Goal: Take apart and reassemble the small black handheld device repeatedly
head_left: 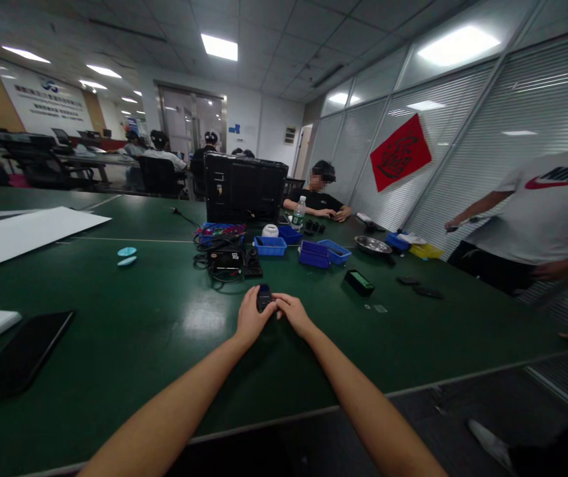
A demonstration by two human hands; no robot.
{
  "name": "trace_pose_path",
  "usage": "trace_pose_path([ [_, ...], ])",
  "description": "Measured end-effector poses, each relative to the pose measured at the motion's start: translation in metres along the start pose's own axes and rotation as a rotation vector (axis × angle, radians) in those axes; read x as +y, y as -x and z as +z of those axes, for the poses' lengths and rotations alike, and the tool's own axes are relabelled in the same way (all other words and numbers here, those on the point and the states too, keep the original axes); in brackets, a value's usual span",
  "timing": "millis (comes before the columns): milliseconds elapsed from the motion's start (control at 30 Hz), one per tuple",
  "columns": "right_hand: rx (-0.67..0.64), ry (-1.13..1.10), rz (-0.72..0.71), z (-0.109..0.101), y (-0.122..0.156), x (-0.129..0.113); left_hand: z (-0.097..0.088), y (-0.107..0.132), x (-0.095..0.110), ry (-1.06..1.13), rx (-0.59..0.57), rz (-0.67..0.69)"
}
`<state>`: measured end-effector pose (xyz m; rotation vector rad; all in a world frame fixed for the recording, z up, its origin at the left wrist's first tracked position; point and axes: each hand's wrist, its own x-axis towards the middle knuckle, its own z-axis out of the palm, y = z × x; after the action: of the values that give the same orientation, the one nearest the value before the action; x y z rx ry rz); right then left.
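A small dark box-shaped device (264, 298) is held low over the green table, between my two hands; its exact kind is too small to tell. My left hand (250, 317) wraps round its left side, with the thumb at its lower edge. My right hand (292, 313) has its fingers drawn together against the right side of the device. Beyond my hands lie a black box with tangled cables (225, 260) and a blue tray (270, 246). To the right sits a black case with a green inside (360, 282).
A large black monitor (247, 189) stands at the back, near a water bottle (298, 212). A metal bowl (373, 245) is at the right; turquoise pieces (126, 256) and a black slab (20, 354) lie left. One person sits across the table, another stands at right.
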<state>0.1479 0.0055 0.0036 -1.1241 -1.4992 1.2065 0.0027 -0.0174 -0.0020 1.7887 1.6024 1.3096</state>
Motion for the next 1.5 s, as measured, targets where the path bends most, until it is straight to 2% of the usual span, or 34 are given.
trace_pose_path([
  [100, -0.091, -0.095, 0.04, 0.009, 0.003, -0.003, -0.002, -0.001, 0.0, -0.07, 0.06, -0.021],
  [300, 0.024, -0.098, -0.002, 0.001, -0.002, 0.0, -0.006, -0.001, 0.002, -0.044, 0.048, -0.037],
  [467, 0.074, -0.095, -0.022, -0.005, -0.009, 0.007, -0.024, 0.003, 0.002, -0.039, -0.001, -0.117],
  [633, 0.035, 0.012, 0.016, -0.006, -0.018, 0.006, -0.054, 0.007, -0.003, -0.07, -0.016, -0.193],
  [833, 0.022, 0.119, 0.06, -0.008, -0.033, 0.006, -0.097, 0.006, -0.022, -0.203, 0.023, -0.257],
  [1000, 0.043, 0.177, 0.04, -0.01, -0.046, 0.013, -0.144, -0.004, -0.046, -0.312, 0.069, -0.361],
  [1233, 0.122, 0.161, 0.025, -0.009, -0.049, 0.013, -0.217, -0.019, -0.084, -0.327, 0.211, -0.461],
  [1367, 0.175, 0.093, 0.003, -0.011, -0.045, 0.009, -0.232, -0.02, -0.095, -0.393, 0.333, -0.445],
  [1500, 0.141, 0.055, -0.007, -0.015, -0.042, 0.009, -0.229, -0.017, -0.094, -0.56, 0.327, -0.416],
])
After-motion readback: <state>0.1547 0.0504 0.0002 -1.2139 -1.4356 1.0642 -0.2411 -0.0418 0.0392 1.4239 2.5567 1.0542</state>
